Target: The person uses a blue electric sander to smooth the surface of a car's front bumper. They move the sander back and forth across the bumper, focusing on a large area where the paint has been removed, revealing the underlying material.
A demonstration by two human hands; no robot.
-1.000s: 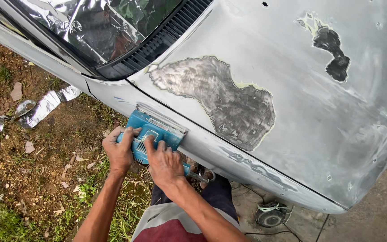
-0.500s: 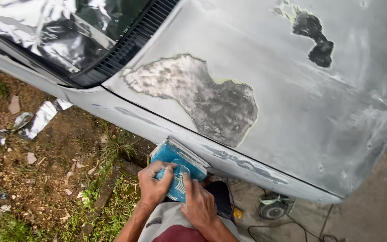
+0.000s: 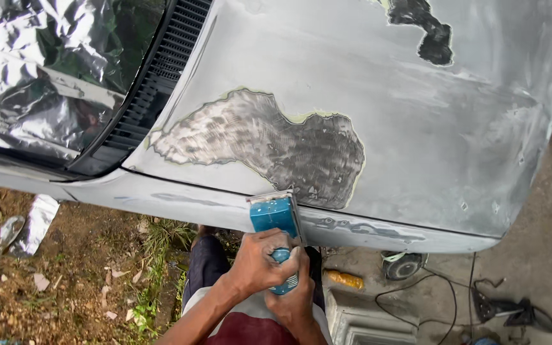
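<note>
Hands: two, both wrapped round one blue sander (image 3: 275, 216) pressed on the fender edge just below the hood (image 3: 378, 115). Left hand (image 3: 260, 260) grips its top, fingers curled tight; right hand (image 3: 294, 300) clasps the handle from beneath. Two dark sanded patches on hood.

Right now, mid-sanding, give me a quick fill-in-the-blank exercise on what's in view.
1. Both hands, left hand and right hand, grip a ____-coloured power sander.
2. The sander's pad rests against the car's ____ panel, at its edge.
3. The windscreen is covered with crinkled ____ sheeting.
4. The cable lies on the ____ ground to the right.

Missing words: blue; grey; silver; concrete
</note>
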